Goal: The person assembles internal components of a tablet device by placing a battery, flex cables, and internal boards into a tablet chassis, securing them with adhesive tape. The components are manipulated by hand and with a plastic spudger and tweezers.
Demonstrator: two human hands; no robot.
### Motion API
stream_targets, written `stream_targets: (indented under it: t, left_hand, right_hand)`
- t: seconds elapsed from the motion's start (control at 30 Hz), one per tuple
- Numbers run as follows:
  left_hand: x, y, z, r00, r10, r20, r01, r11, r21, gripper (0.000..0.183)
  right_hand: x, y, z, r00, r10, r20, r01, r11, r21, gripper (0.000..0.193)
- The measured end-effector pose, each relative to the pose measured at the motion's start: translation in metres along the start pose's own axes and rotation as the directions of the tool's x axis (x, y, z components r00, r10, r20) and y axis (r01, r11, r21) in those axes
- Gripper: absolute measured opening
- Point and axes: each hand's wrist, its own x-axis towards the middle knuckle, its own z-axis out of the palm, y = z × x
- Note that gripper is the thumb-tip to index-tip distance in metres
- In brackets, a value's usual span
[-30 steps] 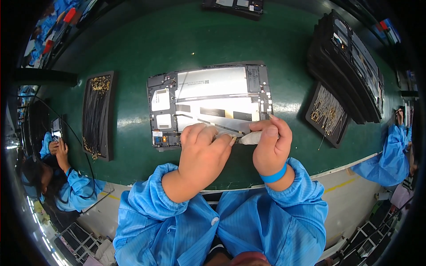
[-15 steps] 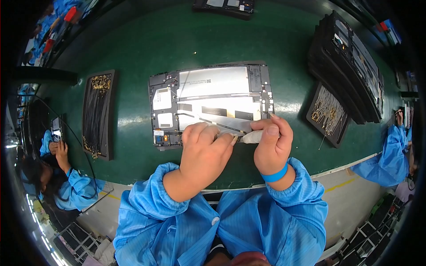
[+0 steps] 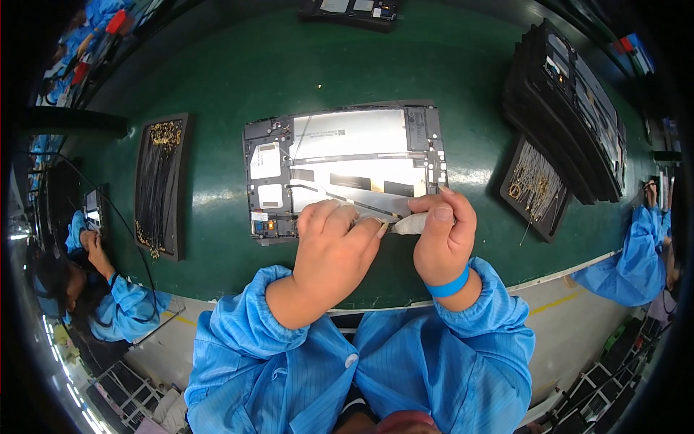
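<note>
An opened tablet (image 3: 347,136), with a silver battery area and dark frame, lies flat on the green table in front of me. My left hand (image 3: 336,239) is bent over its near edge, fingertips pinched together low on the frame. From the right, my right hand (image 3: 444,239) meets it there, with a white-covered finger (image 3: 410,223) pointing left and touching the edge. Its thumb and other fingers are curled together. A thin dark strip (image 3: 361,205) slants across the tablet toward the fingertips. Whatever small part lies between the fingers is hidden.
On the left sits a black tray of dark cables (image 3: 163,195). A tray of pale cables (image 3: 535,181) lies at right, partly under a tall stack of black trays (image 3: 567,108) holding tablets. Another tablet tray (image 3: 350,13) stands at the far edge. Co-workers sit at both sides.
My two hands stay at the same spot on the tablet's near edge. At far left, a co-worker's hand has shifted slightly.
</note>
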Motion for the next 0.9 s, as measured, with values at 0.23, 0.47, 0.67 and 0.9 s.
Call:
stream_targets:
  t: [0.23,0.47,0.67,0.9]
  left_hand:
    - [0.0007,0.0004,-0.0018,1.0,0.002,0.005,-0.002,1.0,-0.007,0.014]
    - [-0.0005,-0.0008,-0.0008,1.0,-0.002,0.013,0.002,1.0,-0.002,0.013]
    - [-0.0003,-0.003,0.0005,1.0,0.004,0.007,-0.004,1.0,-0.019,0.014]
    - [-0.0017,-0.0071,-0.0027,1.0,0.01,-0.008,-0.011,0.997,-0.075,0.016]
  right_hand:
    - [-0.0007,-0.0007,-0.0011,1.0,-0.004,0.012,0.004,1.0,0.011,0.023]
    - [-0.0024,-0.0007,-0.0009,1.0,-0.009,-0.004,0.009,0.999,0.034,0.024]
    - [-0.0003,-0.0005,-0.0008,1.0,-0.005,0.001,0.005,0.999,0.04,0.024]
    - [0.0005,0.0003,-0.0003,0.999,-0.023,0.029,0.022,0.999,0.038,0.024]
